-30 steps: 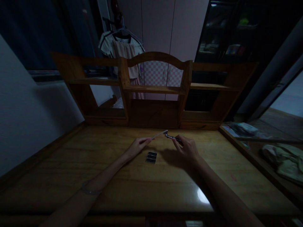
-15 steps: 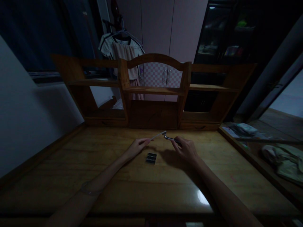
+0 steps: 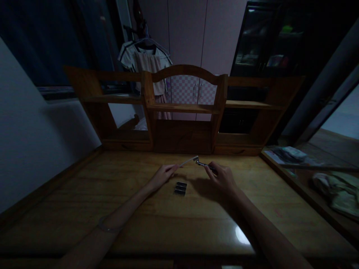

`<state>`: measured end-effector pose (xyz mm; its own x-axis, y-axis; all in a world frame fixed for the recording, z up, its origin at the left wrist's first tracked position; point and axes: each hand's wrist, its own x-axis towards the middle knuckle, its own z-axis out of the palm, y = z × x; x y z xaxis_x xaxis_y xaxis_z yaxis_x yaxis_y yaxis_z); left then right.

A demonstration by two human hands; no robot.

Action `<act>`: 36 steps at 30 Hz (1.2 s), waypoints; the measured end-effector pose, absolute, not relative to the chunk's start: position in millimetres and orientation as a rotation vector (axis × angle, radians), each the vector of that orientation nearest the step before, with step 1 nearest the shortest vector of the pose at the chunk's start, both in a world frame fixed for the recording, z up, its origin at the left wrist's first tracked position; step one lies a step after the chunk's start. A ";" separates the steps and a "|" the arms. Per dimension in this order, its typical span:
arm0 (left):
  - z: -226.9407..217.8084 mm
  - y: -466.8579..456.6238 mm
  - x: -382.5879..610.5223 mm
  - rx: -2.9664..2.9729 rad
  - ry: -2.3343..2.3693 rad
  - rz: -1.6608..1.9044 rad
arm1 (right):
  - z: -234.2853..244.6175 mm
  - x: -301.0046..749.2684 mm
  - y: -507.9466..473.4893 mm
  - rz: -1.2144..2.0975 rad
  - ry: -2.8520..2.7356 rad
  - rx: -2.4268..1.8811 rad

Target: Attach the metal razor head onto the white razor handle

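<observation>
Over the wooden desk (image 3: 157, 224) my left hand (image 3: 162, 175) pinches a thin pale stick (image 3: 187, 161), like a small brush, that slants up to the right. My right hand (image 3: 223, 178) is closed on a small metal razor-like tool (image 3: 202, 163) whose tip meets the stick's end. Below and between the hands a small dark cartridge pack (image 3: 180, 188) lies flat on the desk. The room is dim, so fine detail of the tool's head is hard to make out.
A wooden shelf unit (image 3: 183, 108) stands along the desk's back edge. Clothes hang on a hanger (image 3: 144, 56) behind it, before pale wardrobe doors. A side ledge at the right holds papers (image 3: 288, 154) and crumpled cloth (image 3: 336, 190). A white wall borders the left.
Both hands keep the same hold with the stick's end against the tool's head. The view shifts slightly; nothing else has visibly moved.
</observation>
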<state>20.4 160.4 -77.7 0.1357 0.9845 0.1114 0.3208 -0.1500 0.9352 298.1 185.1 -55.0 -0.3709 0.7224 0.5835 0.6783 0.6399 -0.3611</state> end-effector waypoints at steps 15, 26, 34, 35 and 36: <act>-78.3 164.0 18.7 1.590 1.343 1.048 | -55.1 296.0 184.4 0.134 -2.082 -1.062; -78.9 163.6 19.8 1.614 1.370 1.070 | -60.2 297.8 189.7 0.121 -2.112 -1.104; -71.8 157.8 22.8 1.650 1.365 1.060 | -61.8 296.1 193.4 0.050 -2.070 -1.130; -70.9 157.2 23.6 1.669 1.356 1.073 | -61.5 296.2 193.5 0.050 -2.071 -1.128; -70.3 156.9 24.3 1.694 1.341 1.091 | -61.1 296.5 193.4 0.055 -2.073 -1.125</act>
<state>24.3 156.9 -70.3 0.1070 0.9766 0.1866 0.3813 -0.2137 0.8994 296.5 193.4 -61.1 -0.3207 0.7324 0.6006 0.6997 0.6106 -0.3709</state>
